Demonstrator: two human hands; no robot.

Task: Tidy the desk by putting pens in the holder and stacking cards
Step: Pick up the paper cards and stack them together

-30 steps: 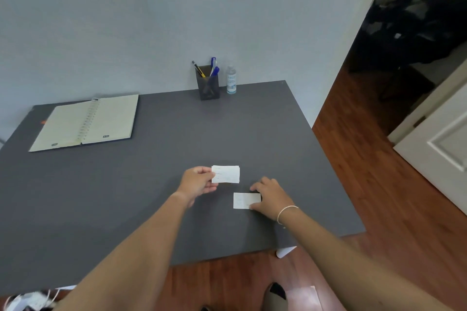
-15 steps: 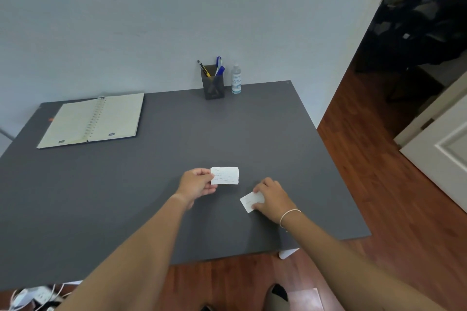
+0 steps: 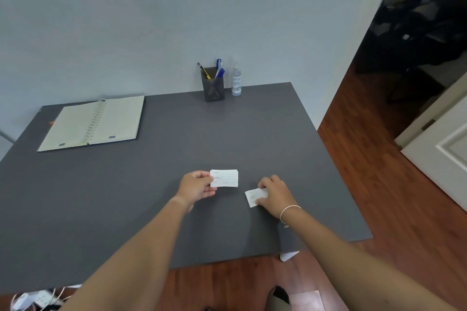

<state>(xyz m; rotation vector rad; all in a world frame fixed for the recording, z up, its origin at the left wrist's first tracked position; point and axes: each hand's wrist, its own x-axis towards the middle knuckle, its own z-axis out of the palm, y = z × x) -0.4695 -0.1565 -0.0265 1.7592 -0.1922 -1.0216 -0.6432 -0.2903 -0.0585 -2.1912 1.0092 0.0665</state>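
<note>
near desk (image 3: 177, 209) front: pens (image 3: 217, 70) already in holder (image 3: 213, 89); left hand (image 3: 195, 188) pinches card stack (image 3: 224, 178), right hand (image 3: 274, 195) fingers curl on last loose card (image 3: 254, 197), unstacked.

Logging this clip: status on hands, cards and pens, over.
Left hand pinches card stack. Right hand grips loose card, tilted, by the desk. Pens in holder. Nothing between the cards.
</note>
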